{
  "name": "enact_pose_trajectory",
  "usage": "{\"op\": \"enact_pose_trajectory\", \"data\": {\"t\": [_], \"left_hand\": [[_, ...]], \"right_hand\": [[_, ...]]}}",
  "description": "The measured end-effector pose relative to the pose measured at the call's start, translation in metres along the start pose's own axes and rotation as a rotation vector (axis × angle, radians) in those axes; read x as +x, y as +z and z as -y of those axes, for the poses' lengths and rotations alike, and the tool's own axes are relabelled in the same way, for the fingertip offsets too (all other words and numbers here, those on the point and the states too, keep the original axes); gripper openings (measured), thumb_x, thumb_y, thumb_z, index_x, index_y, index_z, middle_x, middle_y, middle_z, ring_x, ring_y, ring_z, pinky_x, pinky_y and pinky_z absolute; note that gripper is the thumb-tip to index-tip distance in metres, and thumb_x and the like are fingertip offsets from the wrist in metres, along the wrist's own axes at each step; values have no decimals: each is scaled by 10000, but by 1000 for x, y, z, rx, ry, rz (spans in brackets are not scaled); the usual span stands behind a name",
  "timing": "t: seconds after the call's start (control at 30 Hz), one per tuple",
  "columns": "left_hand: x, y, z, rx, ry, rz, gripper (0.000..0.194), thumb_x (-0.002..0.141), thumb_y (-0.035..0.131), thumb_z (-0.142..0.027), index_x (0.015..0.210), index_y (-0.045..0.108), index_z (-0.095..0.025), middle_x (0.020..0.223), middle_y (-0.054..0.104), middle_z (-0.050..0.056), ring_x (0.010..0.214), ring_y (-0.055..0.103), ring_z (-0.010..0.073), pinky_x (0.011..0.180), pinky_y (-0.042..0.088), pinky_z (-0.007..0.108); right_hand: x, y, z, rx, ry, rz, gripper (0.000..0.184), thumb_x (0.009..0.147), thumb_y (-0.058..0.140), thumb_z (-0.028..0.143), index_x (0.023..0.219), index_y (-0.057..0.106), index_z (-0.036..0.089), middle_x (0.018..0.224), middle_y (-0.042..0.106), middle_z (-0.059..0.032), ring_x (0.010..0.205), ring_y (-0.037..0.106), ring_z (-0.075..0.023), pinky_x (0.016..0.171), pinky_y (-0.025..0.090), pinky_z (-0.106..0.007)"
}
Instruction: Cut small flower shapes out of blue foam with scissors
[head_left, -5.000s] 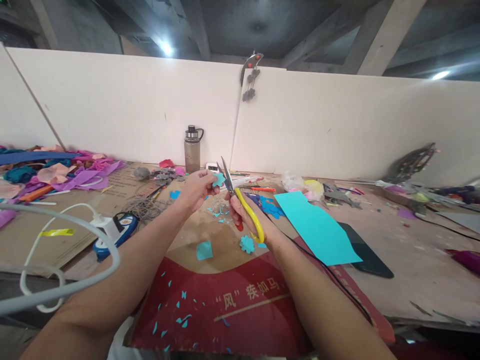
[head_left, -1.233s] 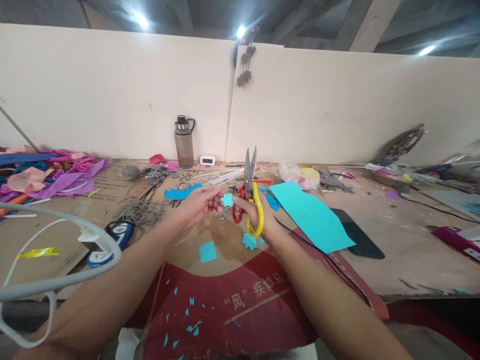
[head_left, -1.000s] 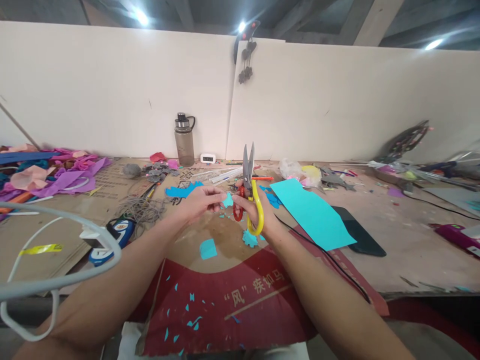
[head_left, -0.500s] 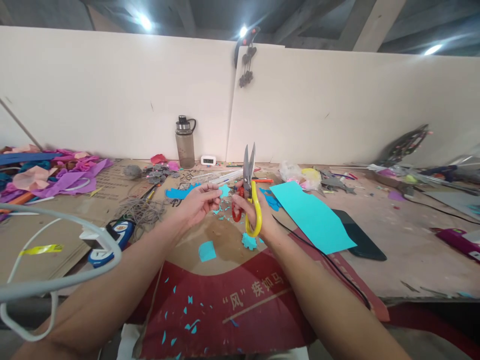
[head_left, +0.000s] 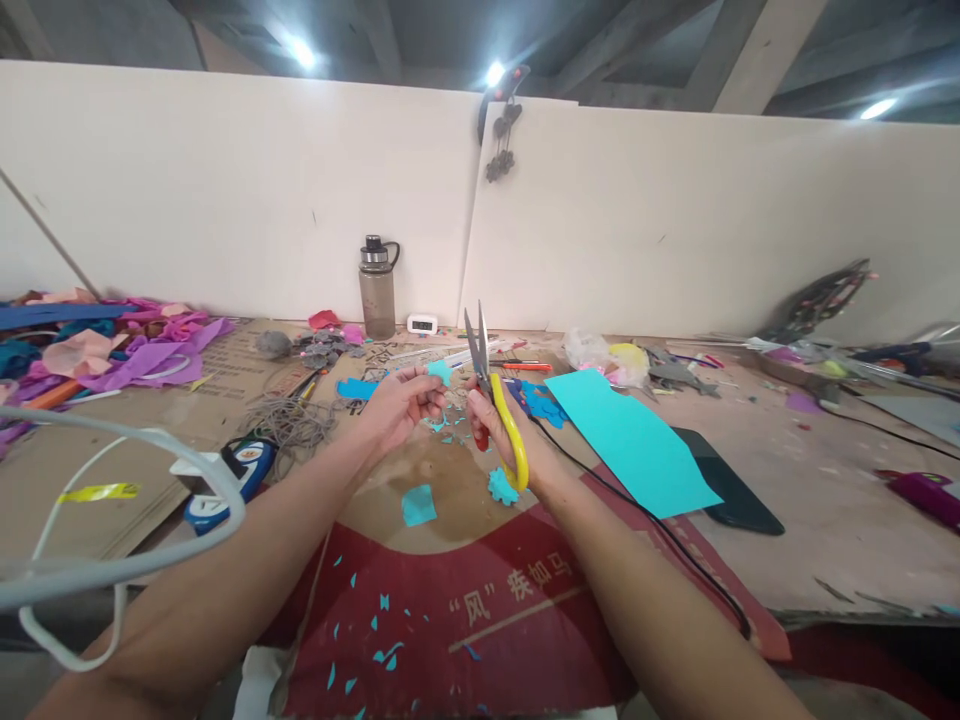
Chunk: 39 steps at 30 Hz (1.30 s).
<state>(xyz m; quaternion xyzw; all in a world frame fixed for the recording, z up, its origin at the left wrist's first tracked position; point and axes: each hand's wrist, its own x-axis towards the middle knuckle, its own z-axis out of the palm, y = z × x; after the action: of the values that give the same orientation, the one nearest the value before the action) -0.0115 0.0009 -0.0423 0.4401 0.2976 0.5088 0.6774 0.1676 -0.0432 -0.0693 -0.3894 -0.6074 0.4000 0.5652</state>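
Observation:
Between its fingertips, my left hand (head_left: 405, 405) pinches a small turquoise cut-out (head_left: 439, 372) with a wavy edge. My right hand (head_left: 499, 425) grips scissors (head_left: 480, 345) with yellow and red handles; their blades point up, slightly parted, just right of the cut-out and apart from it. Below my hands, a scalloped turquoise piece (head_left: 502, 487) and a small turquoise square (head_left: 418, 505) lie on the cardboard (head_left: 450, 540). Small turquoise scraps (head_left: 385, 602) are scattered over its red part. Right of my right hand lies a large turquoise sheet (head_left: 630, 440).
A dark phone-like slab (head_left: 731, 490) lies partly under the sheet, near a black cable (head_left: 675, 540). A bottle (head_left: 377, 290) and small digital clock (head_left: 422, 324) stand by the white partition. Coloured scraps (head_left: 135, 350), tangled string (head_left: 289, 425) and a white curved tube (head_left: 187, 545) are at left.
The scissors have turned, their blades leaning further left, with the red handle now mostly hidden. My left hand has tilted the cut-out slightly. The whole view has shifted a little.

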Motion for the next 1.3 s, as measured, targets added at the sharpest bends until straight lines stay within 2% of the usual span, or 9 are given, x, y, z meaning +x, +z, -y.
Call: {"op": "enact_pose_trajectory", "data": {"t": [0.17, 0.3, 0.5, 0.6, 0.73, 0.9, 1.1, 1.17, 1.3], "left_hand": [[-4, 6, -11, -40, -40, -86, 150, 657, 776, -117, 623, 633, -148, 600, 662, 17, 510, 587, 88, 538, 491, 207], [-5, 9, -18, -68, -115, -139, 102, 655, 681, -89, 594, 620, -144, 564, 618, 15, 488, 553, 88, 520, 480, 211], [-2, 6, -19, -14, -80, -132, 155, 661, 709, -55, 588, 605, -144, 544, 600, 5, 474, 534, 74, 494, 442, 188], [-2, 6, -18, -22, -42, -104, 191, 654, 774, -67, 614, 607, -151, 550, 611, -9, 481, 558, 72, 494, 448, 176], [-2, 5, -15, -58, 2, -73, 230, 628, 843, -65, 756, 672, -150, 624, 687, -12, 510, 610, 77, 519, 492, 174], [-3, 4, -13, -13, 32, -83, 358, 642, 865, -50, 951, 716, -150, 658, 712, -17, 500, 619, 85, 516, 486, 187], [-7, 12, -10, 87, -131, -38, 377, 653, 858, -14, 978, 720, -144, 533, 625, -44, 436, 569, 91, 459, 410, 176], [-9, 15, -8, 89, -194, -29, 371, 658, 843, 11, 978, 727, -135, 537, 637, -30, 441, 567, 87, 455, 402, 167], [-11, 17, -5, 57, -245, -6, 352, 670, 837, 31, 974, 744, -119, 550, 649, -16, 447, 542, 68, 451, 387, 153]], "right_hand": [[-3, -2, 7, -46, 98, 136, 531, 884, 739, 757, 959, 606, 249, 690, 509, 43, 583, 483, -147, 489, 419, -265], [-6, -4, 10, -110, 92, 239, 489, 903, 741, 721, 904, 595, 254, 681, 530, 40, 582, 484, -143, 483, 431, -258], [-7, -5, 9, -88, 137, 281, 510, 919, 700, 740, 947, 576, 247, 726, 524, 51, 553, 472, -123, 487, 422, -270], [-6, -3, 8, -81, 163, 229, 553, 885, 716, 776, 942, 561, 248, 718, 524, 56, 541, 474, -118, 482, 415, -266], [-5, 0, 8, 4, 149, 138, 585, 866, 713, 807, 955, 564, 248, 739, 548, 55, 535, 512, -114, 486, 432, -266], [-3, 1, 3, 78, 75, 67, 533, 891, 739, 713, 1095, 587, 244, 765, 573, 53, 559, 515, -129, 511, 439, -285], [2, -5, -1, 23, -205, -195, 486, 806, 860, 359, 1188, 569, 283, 996, 669, -23, 847, 618, -203, 814, 570, -380], [3, -6, 0, -21, -224, -198, 482, 802, 856, 336, 1199, 588, 285, 1059, 676, -44, 945, 643, -227, 915, 581, -418], [5, -5, -3, -58, -195, -114, 505, 808, 851, 369, 1246, 620, 267, 1170, 687, -73, 1113, 670, -264, 1065, 558, -469]]}}
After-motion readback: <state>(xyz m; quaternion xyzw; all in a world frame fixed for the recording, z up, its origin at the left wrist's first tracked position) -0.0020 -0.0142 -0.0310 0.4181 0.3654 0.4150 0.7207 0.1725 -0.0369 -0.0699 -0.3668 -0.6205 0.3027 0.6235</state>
